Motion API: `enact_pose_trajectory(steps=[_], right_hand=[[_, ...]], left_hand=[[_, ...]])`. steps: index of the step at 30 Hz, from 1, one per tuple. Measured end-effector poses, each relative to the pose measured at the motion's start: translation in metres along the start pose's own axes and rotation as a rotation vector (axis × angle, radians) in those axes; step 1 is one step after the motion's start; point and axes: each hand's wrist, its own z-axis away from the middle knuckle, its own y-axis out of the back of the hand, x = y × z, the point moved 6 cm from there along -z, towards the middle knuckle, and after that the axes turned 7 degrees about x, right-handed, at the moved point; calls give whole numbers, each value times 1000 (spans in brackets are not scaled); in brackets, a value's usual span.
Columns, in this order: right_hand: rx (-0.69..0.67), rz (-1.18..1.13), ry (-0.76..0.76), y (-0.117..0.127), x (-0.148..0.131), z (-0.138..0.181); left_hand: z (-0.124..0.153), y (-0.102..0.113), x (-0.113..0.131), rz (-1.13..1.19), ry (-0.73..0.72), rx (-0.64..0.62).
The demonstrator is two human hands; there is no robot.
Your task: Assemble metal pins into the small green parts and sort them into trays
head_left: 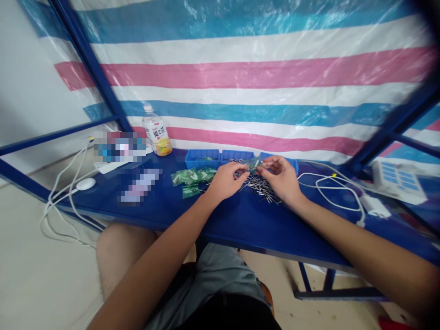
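Note:
Between my two hands is a small clear greenish plastic bag (253,162), held just above the table. My left hand (228,178) pinches its left side, fingers closed. On the other side, the thumb and fingers of my right hand (280,176) are closed on the same bag. Under the hands lies a loose pile of thin metal pins (263,187), partly covered by them. To the left of my left hand rest several green plastic bags (194,176) with small pieces inside. Three blue bins stand in a row behind: the left bin (202,163), the middle bin (237,155) and the right bin (294,163).
On the blue table (237,224) a drink bottle (157,130) stands at the back left. White cables (333,188) with a charger (374,206) and a power strip (398,181) lie at the right. A white mouse (85,184) sits at the left edge. Blue frame posts flank a striped plastic sheet.

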Motion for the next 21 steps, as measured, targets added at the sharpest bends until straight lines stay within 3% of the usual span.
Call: enact_pose_trajectory(steps=[8,11,17,21], right_hand=[[-320,292,333,-21,-26,19],[-340,200,296,-24,-25,21],[-132,201,247,-13,-21,14],[-219,153,117,-14,-10,12]], left_hand=[[4,-5,-4,151,121,-31],[1,-3,-14,171,125,36],[-1,0,-20,136,130,49],[1,-3,-15,144,132,-17]])
